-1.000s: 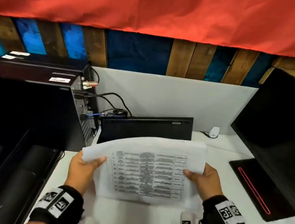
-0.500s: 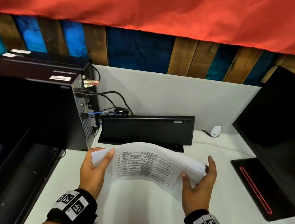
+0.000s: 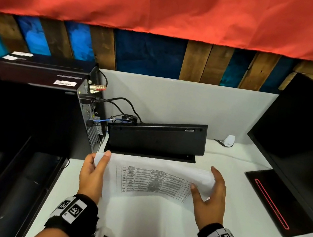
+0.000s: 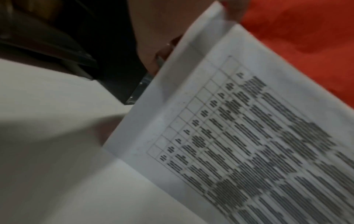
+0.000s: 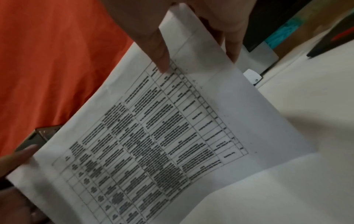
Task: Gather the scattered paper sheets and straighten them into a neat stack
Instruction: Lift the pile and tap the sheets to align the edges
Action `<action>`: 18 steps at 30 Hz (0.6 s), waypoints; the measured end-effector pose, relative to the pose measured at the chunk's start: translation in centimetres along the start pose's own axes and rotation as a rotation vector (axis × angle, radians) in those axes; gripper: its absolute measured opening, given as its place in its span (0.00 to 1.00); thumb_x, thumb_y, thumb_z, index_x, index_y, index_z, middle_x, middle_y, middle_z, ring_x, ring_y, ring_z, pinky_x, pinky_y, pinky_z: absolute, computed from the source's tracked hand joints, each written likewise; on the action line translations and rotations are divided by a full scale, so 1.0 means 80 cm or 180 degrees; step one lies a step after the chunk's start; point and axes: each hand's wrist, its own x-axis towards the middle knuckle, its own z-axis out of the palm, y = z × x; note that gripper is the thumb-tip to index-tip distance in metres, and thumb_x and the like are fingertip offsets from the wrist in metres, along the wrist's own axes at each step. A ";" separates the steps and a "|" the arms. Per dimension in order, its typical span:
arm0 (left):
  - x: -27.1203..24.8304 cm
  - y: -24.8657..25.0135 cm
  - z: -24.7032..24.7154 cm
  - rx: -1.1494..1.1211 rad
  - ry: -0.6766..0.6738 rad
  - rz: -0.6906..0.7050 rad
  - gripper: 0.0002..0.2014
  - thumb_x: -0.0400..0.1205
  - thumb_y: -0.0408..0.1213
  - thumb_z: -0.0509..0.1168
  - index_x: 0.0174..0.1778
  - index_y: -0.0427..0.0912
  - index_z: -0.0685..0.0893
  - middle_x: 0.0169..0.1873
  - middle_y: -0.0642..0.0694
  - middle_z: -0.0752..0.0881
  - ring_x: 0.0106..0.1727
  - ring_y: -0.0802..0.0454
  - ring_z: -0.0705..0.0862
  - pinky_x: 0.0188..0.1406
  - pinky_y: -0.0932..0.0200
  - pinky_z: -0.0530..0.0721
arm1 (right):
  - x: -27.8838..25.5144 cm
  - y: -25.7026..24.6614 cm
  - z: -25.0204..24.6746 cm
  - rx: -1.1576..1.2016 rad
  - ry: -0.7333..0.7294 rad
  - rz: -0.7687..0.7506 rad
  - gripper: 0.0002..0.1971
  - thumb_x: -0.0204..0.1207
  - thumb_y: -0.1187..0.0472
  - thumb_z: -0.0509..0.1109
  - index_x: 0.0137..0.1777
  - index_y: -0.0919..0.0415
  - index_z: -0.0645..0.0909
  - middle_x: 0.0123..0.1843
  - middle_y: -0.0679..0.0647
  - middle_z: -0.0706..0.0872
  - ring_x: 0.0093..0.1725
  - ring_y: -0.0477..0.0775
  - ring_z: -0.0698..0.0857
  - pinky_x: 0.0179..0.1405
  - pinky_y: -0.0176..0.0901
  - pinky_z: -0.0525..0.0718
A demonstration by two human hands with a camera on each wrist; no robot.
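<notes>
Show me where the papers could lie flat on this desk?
The bare white desk between the left hand and right hand, in front of the paper sheets, looks free. Another bare strip lies between the keyboard and the monitor base. The left is crowded: the computer tower and its cables.

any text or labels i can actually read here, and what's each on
None can be read.
Paper sheets held by the left hand and right hand: printed table, too blurred.
Computer tower: white sticker and faint lettering, too small.
Keyboard: small label, too small.
Wristbands: square code markers, no words.
</notes>
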 end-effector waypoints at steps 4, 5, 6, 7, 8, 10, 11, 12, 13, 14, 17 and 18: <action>0.007 -0.005 -0.019 0.0232 -0.0638 -0.0090 0.27 0.70 0.30 0.77 0.65 0.39 0.80 0.54 0.40 0.91 0.55 0.43 0.90 0.50 0.53 0.89 | 0.008 0.002 -0.009 0.0240 -0.0164 -0.0002 0.39 0.68 0.66 0.78 0.75 0.41 0.64 0.66 0.31 0.71 0.69 0.44 0.71 0.70 0.44 0.73; 0.009 -0.006 -0.023 0.0314 -0.0701 -0.0112 0.27 0.69 0.26 0.77 0.65 0.37 0.80 0.55 0.40 0.91 0.56 0.44 0.90 0.49 0.56 0.89 | 0.011 0.001 -0.012 0.0190 -0.0136 -0.0005 0.37 0.68 0.67 0.78 0.73 0.42 0.66 0.66 0.35 0.72 0.68 0.46 0.73 0.70 0.47 0.75; 0.011 -0.009 -0.026 0.0374 -0.0759 -0.0156 0.26 0.70 0.23 0.77 0.64 0.37 0.80 0.55 0.40 0.91 0.56 0.44 0.90 0.50 0.56 0.90 | 0.014 -0.001 -0.014 0.0061 -0.0113 -0.0028 0.35 0.69 0.67 0.77 0.71 0.41 0.68 0.65 0.41 0.73 0.65 0.48 0.75 0.70 0.49 0.76; 0.013 -0.011 -0.027 0.0411 -0.0800 -0.0198 0.26 0.70 0.21 0.76 0.64 0.36 0.80 0.54 0.39 0.91 0.56 0.43 0.90 0.52 0.53 0.89 | 0.015 -0.004 -0.015 -0.0123 -0.0164 -0.0089 0.34 0.69 0.66 0.77 0.70 0.39 0.70 0.63 0.46 0.73 0.62 0.49 0.75 0.68 0.49 0.78; 0.014 -0.013 -0.027 0.0439 -0.0811 -0.0218 0.26 0.70 0.18 0.75 0.64 0.35 0.80 0.54 0.38 0.91 0.57 0.42 0.89 0.54 0.49 0.88 | 0.017 -0.007 -0.015 -0.0281 -0.0275 -0.0183 0.33 0.69 0.66 0.77 0.68 0.37 0.71 0.61 0.49 0.71 0.59 0.49 0.76 0.66 0.46 0.78; 0.014 -0.017 -0.027 0.0503 -0.0738 -0.0221 0.24 0.72 0.13 0.70 0.62 0.36 0.80 0.51 0.38 0.90 0.55 0.39 0.88 0.49 0.48 0.87 | 0.018 -0.011 -0.013 -0.0386 -0.0427 -0.0286 0.31 0.70 0.64 0.76 0.67 0.35 0.73 0.59 0.51 0.68 0.56 0.49 0.75 0.62 0.39 0.76; 0.013 -0.018 -0.025 0.0531 -0.0700 -0.0229 0.24 0.73 0.12 0.67 0.60 0.38 0.80 0.50 0.40 0.90 0.53 0.40 0.87 0.44 0.51 0.86 | 0.018 -0.012 -0.013 -0.0359 -0.0398 -0.0241 0.31 0.71 0.65 0.76 0.67 0.35 0.73 0.59 0.51 0.68 0.56 0.49 0.75 0.62 0.39 0.76; 0.014 -0.019 -0.024 0.0552 -0.0694 -0.0234 0.23 0.74 0.11 0.65 0.58 0.39 0.81 0.48 0.41 0.90 0.50 0.41 0.88 0.40 0.54 0.85 | 0.019 -0.012 -0.012 -0.0312 -0.0325 -0.0156 0.31 0.71 0.66 0.76 0.67 0.34 0.72 0.60 0.51 0.69 0.56 0.50 0.75 0.63 0.41 0.76; 0.014 -0.020 -0.023 0.0575 -0.0689 -0.0264 0.21 0.74 0.11 0.64 0.56 0.39 0.81 0.46 0.42 0.90 0.47 0.42 0.88 0.36 0.56 0.84 | 0.019 -0.011 -0.012 -0.0276 -0.0280 -0.0080 0.32 0.70 0.66 0.76 0.66 0.34 0.72 0.60 0.51 0.69 0.56 0.50 0.75 0.64 0.41 0.76; 0.015 -0.022 -0.023 0.0585 -0.0679 -0.0293 0.20 0.74 0.11 0.63 0.55 0.38 0.82 0.44 0.43 0.90 0.44 0.44 0.88 0.33 0.58 0.83 | 0.019 -0.011 -0.013 -0.0273 -0.0307 -0.0063 0.32 0.70 0.66 0.77 0.66 0.35 0.72 0.61 0.51 0.68 0.56 0.50 0.75 0.64 0.41 0.76; 0.019 -0.029 -0.029 0.0528 -0.0554 -0.0355 0.19 0.74 0.10 0.62 0.57 0.32 0.83 0.41 0.41 0.91 0.44 0.41 0.88 0.32 0.57 0.83 | 0.017 -0.009 -0.011 -0.0330 -0.0390 -0.0186 0.33 0.68 0.66 0.78 0.68 0.36 0.73 0.63 0.51 0.68 0.58 0.49 0.74 0.64 0.38 0.74; 0.020 -0.031 -0.031 0.0523 -0.0542 -0.0360 0.20 0.73 0.10 0.62 0.56 0.32 0.83 0.40 0.42 0.91 0.45 0.41 0.87 0.33 0.56 0.84 | 0.016 -0.008 -0.011 -0.0335 -0.0340 -0.0169 0.34 0.68 0.66 0.78 0.68 0.35 0.72 0.63 0.51 0.69 0.59 0.50 0.75 0.64 0.39 0.74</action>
